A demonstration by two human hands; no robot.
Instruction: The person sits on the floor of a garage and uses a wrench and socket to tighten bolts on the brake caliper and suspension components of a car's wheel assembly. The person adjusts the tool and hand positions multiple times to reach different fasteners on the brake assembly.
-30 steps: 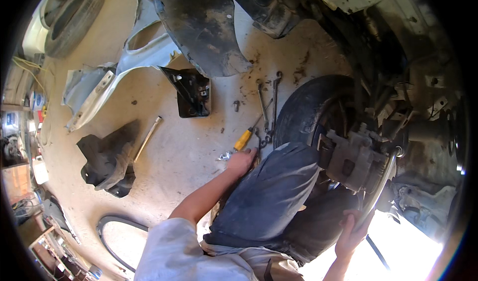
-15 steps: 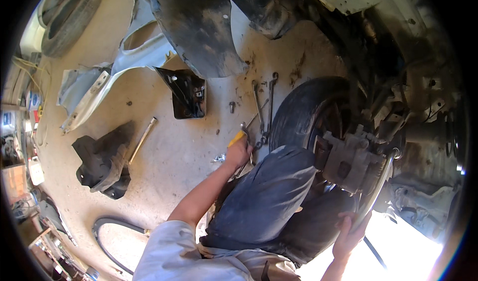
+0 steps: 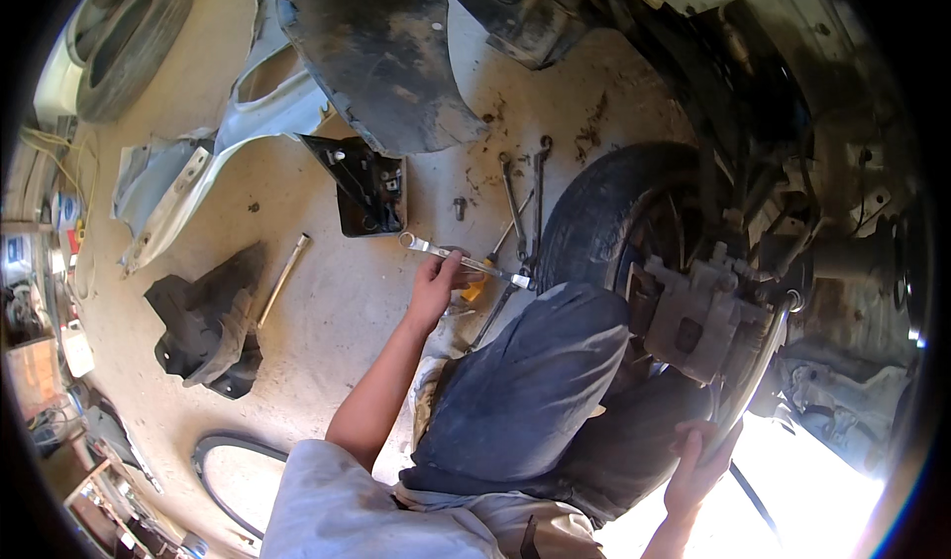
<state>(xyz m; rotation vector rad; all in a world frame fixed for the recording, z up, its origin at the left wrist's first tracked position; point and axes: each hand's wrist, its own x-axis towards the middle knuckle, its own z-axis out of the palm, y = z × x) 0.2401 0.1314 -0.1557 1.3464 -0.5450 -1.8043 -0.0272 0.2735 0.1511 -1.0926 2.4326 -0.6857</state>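
Observation:
My left hand [image 3: 436, 282] is closed around a double-ended ring wrench [image 3: 423, 245], lifted over the floor. Beneath it, a yellow-handled screwdriver [image 3: 475, 287] is partly hidden by the fingers. Beyond my knee lie two more wrenches [image 3: 538, 188] on the concrete, with a metal bolt [image 3: 460, 207] to their left. At lower right, my right hand [image 3: 696, 465] is wrapped around the lower end of a long silvery metal piece [image 3: 745, 381], which looks curved; a ring shape [image 3: 793, 302] shows at its top. Left of that piece is the brake caliper [image 3: 688, 326].
A tyre [image 3: 589, 212] lies beyond my knees under the raised car body [image 3: 842, 39]. A pale blue fender [image 3: 267, 113], black liner panel [image 3: 386, 54], black plastic box [image 3: 371, 198], dark plastic guard [image 3: 208, 316] and metal tube [image 3: 284, 280] occupy the floor. Shelves line the left.
My left hand has come away from the yellow screwdriver handle, moved slightly left, and now holds up a ring wrench. My right hand has stayed in place.

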